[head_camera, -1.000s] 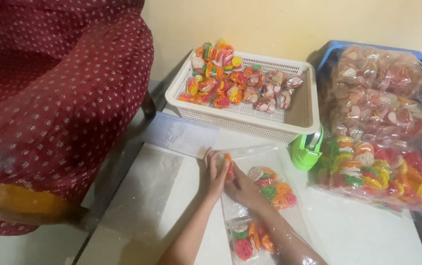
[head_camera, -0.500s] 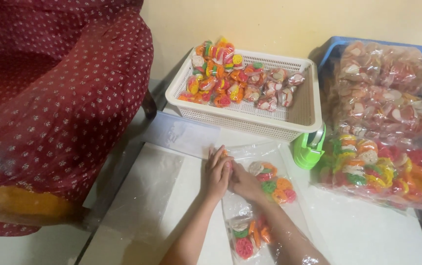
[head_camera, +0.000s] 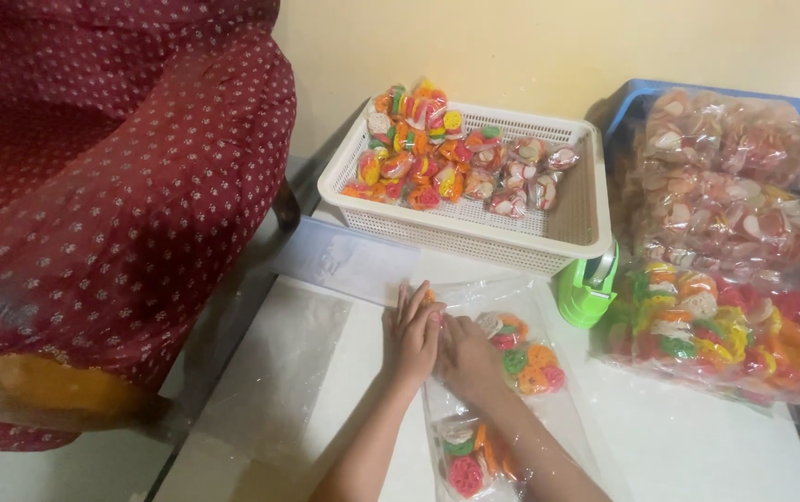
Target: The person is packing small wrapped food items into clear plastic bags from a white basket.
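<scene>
While pressed side by side, left hand (head_camera: 416,333), right hand (head_camera: 467,358) lie flat, unclenched, on clear snack bag (head_camera: 511,349).

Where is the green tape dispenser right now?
In the head view, the green tape dispenser stands right of centre on the white table, below the white basket's right corner, left of the big bag of colourful crackers.

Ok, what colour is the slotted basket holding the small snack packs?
White basket, clearest in the head view.
</scene>
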